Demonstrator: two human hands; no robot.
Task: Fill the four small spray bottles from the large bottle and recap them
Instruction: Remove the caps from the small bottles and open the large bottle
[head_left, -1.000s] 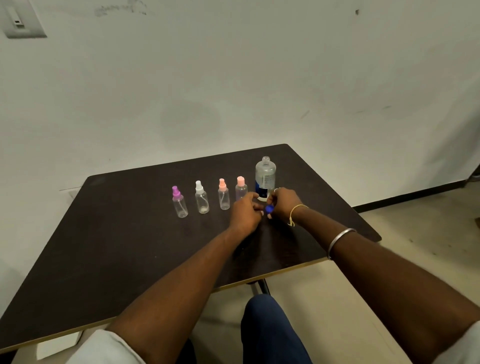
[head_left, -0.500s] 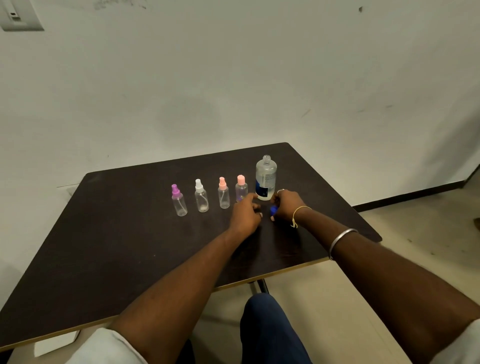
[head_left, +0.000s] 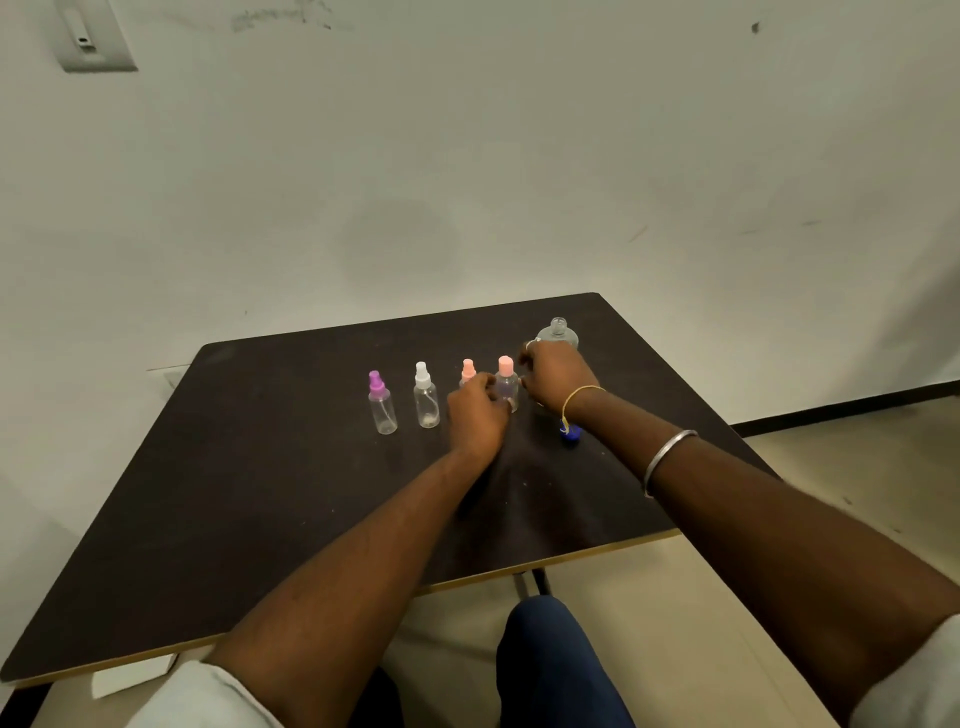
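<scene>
Well, the surface is a dark brown counter (head_left: 260, 493) with a pale edge strip, set close to a scuffed off-white wall (head_left: 467, 156) that carries one grey switch plate (head_left: 93, 36) at its upper left. A beige floor (head_left: 857, 467) and a black skirting strip (head_left: 841, 410) show to the right, and one knee in dark blue trousers (head_left: 556, 670) sits below the counter's near edge. Four small clear plastic spray bottles stand upright in a row. One purple-topped spray bottle (head_left: 384, 402) is at the left end, with one white-topped spray bottle (head_left: 426, 397) beside it. Then come two pink ones: the left pink-topped spray bottle (head_left: 468, 370), mostly hidden behind the left hand (head_left: 475, 421), and the right pink-topped spray bottle (head_left: 506, 382), between both hands. One large clear plastic bottle (head_left: 558, 332), its neck open, stands at the right end behind the right hand (head_left: 558, 376), with only its shoulder and neck in view. One small blue cap (head_left: 570, 434) lies on the counter below the right wrist, apart from the bottles. The left hand's grip is curled about the lower body of the right pink-topped spray bottle, grasping it. The right hand shows its back, fingers reaching toward that bottle's top; whether its grip holds anything cannot be told. The right arm wears one yellow thread bracelet (head_left: 579, 397) and one silver bangle (head_left: 667, 457).
</scene>
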